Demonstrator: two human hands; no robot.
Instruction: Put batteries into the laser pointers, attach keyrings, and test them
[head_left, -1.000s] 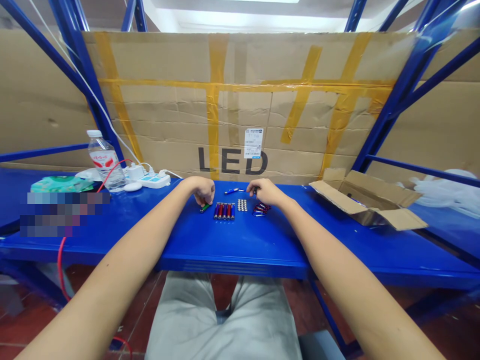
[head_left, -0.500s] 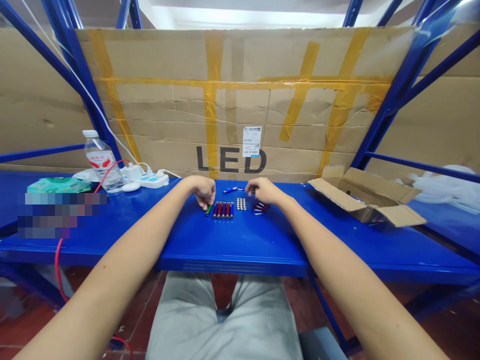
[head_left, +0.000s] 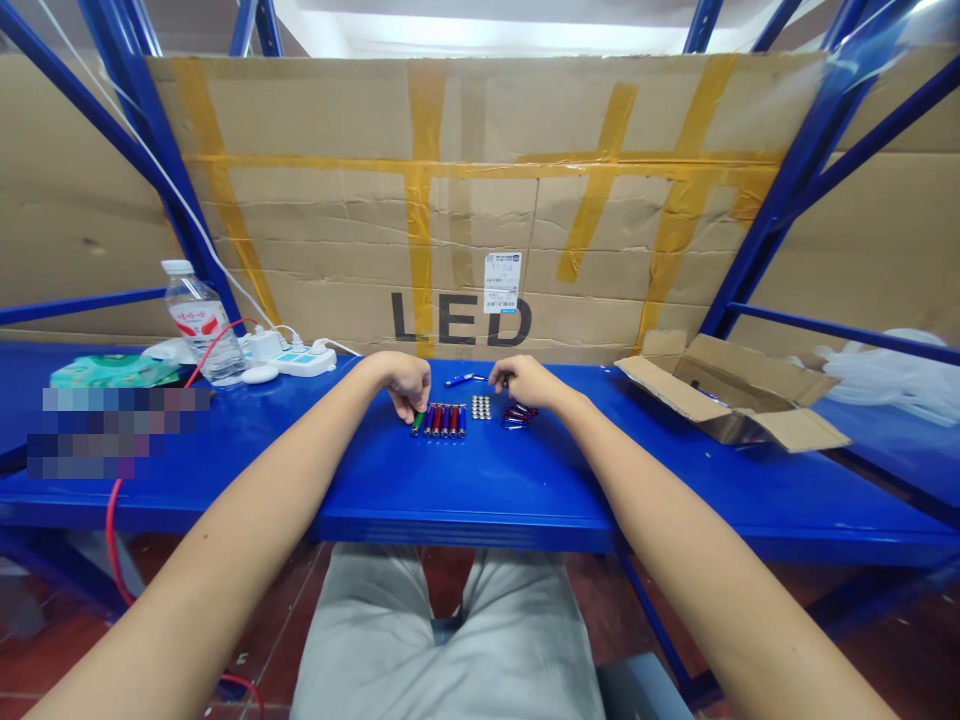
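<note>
My left hand [head_left: 410, 384] is closed, its fingertips on the top of a small green metal tube [head_left: 418, 424], which looks like a mini flashlight. The tube lies beside the left end of a row of similar blue and red tubes [head_left: 445, 422]. My right hand [head_left: 523, 380] is curled with the fingers pinched; a dark bit shows in them, too small to name. Near its fingertips lies a blue tube [head_left: 456, 381] with a thin piece beyond it. Silver button cells [head_left: 481, 407] sit in a grid between the hands. Below my right hand are red and blue carabiner clips [head_left: 519, 416].
An open cardboard box [head_left: 731, 395] stands on the blue table [head_left: 465, 495] at the right. On the left are a water bottle [head_left: 201, 325], a white power strip [head_left: 304, 360], a green packet [head_left: 124, 370] and a red cable [head_left: 114, 535]. A large cardboard sheet [head_left: 337, 230] closes off the back.
The green tube has straightened and now lies more in line with the row, under my left fingers. My right hand has hardly moved.
</note>
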